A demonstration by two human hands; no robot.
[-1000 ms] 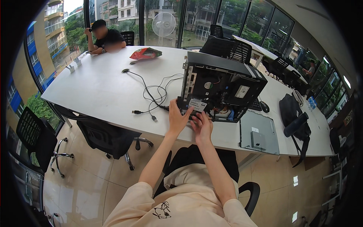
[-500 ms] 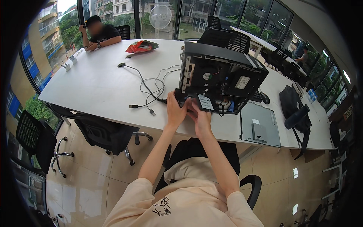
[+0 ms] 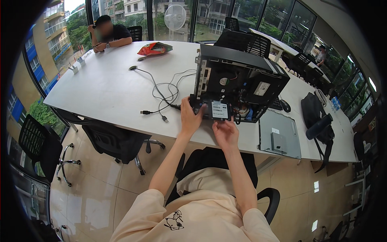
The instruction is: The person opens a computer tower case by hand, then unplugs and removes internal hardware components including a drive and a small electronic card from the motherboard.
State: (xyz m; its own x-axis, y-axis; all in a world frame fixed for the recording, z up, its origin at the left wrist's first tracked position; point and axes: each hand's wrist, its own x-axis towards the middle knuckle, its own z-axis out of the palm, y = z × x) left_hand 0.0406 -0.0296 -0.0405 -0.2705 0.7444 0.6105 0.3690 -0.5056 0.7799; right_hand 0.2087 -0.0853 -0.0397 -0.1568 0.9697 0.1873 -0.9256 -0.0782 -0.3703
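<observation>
An opened black desktop computer case (image 3: pixel 242 60) stands on the table with its inner side facing me. At its lower front is a flat black drive (image 3: pixel 219 109) with a white label turned toward me. My right hand (image 3: pixel 226 131) pinches the drive's lower edge near its right corner. My left hand (image 3: pixel 190 117) is curled around a dark part at the case's lower left corner, its thumb reaching the drive's left end. What the left fingers close on is hidden. Black cables and a blue part (image 3: pixel 249 113) show inside the case, right of the drive.
Cables with plugs (image 3: pixel 164 105) lie left of the case. The grey side panel (image 3: pixel 280 135) rests at the table's front edge. A mouse (image 3: pixel 285 105), black bag (image 3: pixel 314 109) and bottle (image 3: pixel 319 127) are right. A red bag (image 3: pixel 155 49) and a person (image 3: pixel 111 34) are far left.
The drive has turned from tilted to nearly level, its label now facing me squarely. My right hand has shifted right and down to its lower edge. My left hand stays near the same corner.
</observation>
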